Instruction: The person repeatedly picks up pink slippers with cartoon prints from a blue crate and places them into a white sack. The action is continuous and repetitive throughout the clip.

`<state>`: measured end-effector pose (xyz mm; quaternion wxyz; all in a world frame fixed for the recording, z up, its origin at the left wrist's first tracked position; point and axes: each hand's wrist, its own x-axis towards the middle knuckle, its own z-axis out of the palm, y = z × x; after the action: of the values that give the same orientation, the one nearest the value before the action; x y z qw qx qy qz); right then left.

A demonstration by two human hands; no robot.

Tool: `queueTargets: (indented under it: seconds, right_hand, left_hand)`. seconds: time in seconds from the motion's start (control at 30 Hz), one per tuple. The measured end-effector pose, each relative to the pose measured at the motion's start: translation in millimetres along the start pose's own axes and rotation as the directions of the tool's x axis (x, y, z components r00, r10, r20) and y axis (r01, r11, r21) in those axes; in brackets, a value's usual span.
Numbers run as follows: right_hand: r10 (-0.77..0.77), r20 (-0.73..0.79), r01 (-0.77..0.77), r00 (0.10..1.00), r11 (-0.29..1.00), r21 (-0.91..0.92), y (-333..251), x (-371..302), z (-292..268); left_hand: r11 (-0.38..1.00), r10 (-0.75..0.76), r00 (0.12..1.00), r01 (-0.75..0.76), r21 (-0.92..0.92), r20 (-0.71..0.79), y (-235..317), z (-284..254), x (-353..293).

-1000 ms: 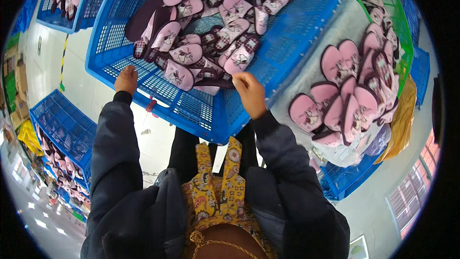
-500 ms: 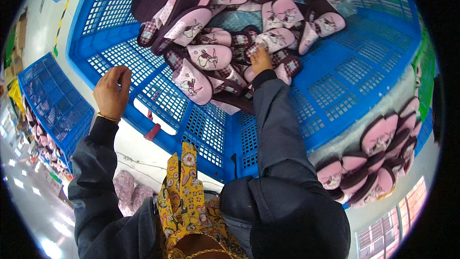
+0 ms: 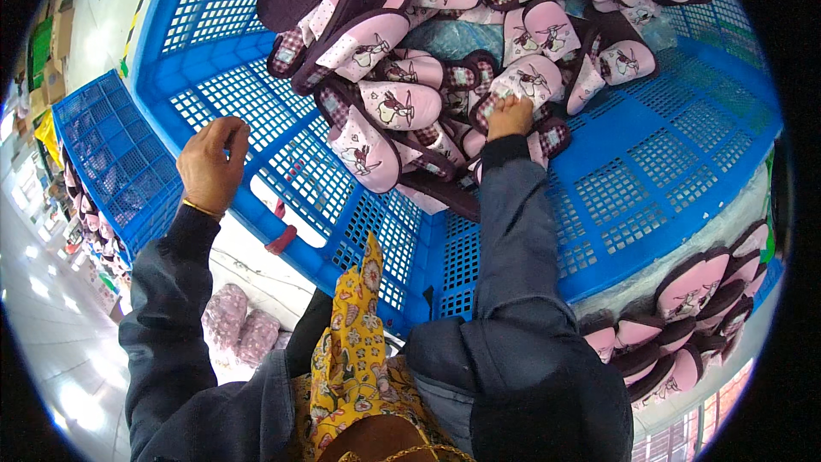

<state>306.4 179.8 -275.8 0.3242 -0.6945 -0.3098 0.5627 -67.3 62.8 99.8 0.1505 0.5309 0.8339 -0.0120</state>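
A pink slipper with a dark sole and a printed figure lies in the pile inside a big blue plastic crate. My right hand reaches in and its fingers are bent over this slipper's near end; the fingertips are partly hidden. Several more such slippers lie heaped around it, among them a pink slipper just left of my hand and a tilted slipper nearer the crate wall. My left hand hovers by the crate's left side, fingers curled toward the thumb, with nothing visible in it.
Rows of pink slippers stand outside the crate at the right. A smaller blue crate is at the left. Patterned pink slippers rest below the crate's near edge. A red strip hangs at the crate's handle opening.
The whole view has shifted, so the crate sits farther right in the picture. My right hand has moved slightly right onto the slipper and its fingers have bent over it. My left hand stays curled.
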Motion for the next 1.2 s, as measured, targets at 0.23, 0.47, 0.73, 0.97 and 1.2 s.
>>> queueTargets:
  seconds: [0.23, 0.47, 0.73, 0.97, 1.2]
  right_hand:
    - [0.310, 0.108, -0.295, 0.945, 0.659, 0.692, -92.7, -54.8, 7.1]
    - [0.368, 0.114, -0.341, 0.923, 0.642, 0.687, -137.2, -100.2, 37.6]
    - [0.411, 0.051, -0.373, 0.910, 0.759, 0.533, -138.2, -90.4, 42.4]
    - [-0.050, -0.133, -0.009, 0.990, 0.911, -0.412, -85.3, 26.3, 9.6]
    - [0.117, -0.064, -0.130, 0.991, 0.953, -0.274, -67.3, 104.6, -26.6]
  left_hand:
    - [0.999, 0.032, 0.999, -0.032, 0.021, 0.001, -5.3, 0.3, -4.7]
    - [1.000, 0.013, 1.000, -0.013, 0.024, 0.008, -5.8, 1.0, -5.0]
    - [0.995, 0.067, 0.998, -0.066, 0.073, -0.008, -3.5, 0.6, -2.5]
    - [0.996, 0.038, 0.999, -0.039, 0.083, 0.014, 3.9, -1.7, -1.6]
    - [0.997, -0.004, 1.000, 0.003, 0.081, 0.015, -0.6, 2.9, -2.7]
